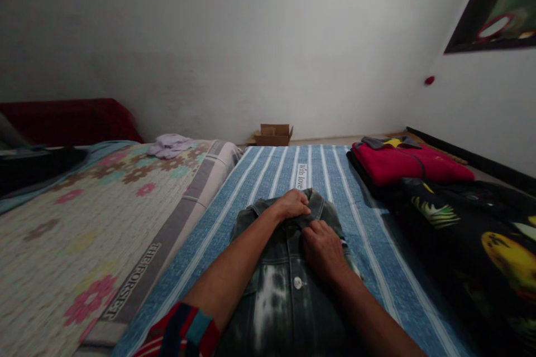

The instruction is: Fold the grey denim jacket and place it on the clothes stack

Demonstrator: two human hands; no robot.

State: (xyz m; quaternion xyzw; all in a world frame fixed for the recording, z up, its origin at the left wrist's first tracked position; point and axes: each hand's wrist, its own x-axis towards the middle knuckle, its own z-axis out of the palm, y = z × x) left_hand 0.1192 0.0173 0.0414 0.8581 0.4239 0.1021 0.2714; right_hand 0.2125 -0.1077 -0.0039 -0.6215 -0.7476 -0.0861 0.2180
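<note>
Both hands rest on a dark denim jacket (pixel 288 284) near its collar. The left hand (pixel 293 204) is curled and grips the collar edge; the right hand (pixel 324 251) pinches the front placket just below. The jacket lies flat on the blue striped sheet (pixel 259 178), with its long axis running away from the person and the collar at the far end. A label on the sheet reads "With love" (pixel 301 176); the floral mat (pixel 84 223) to the left reads "THE FOREST".
</note>
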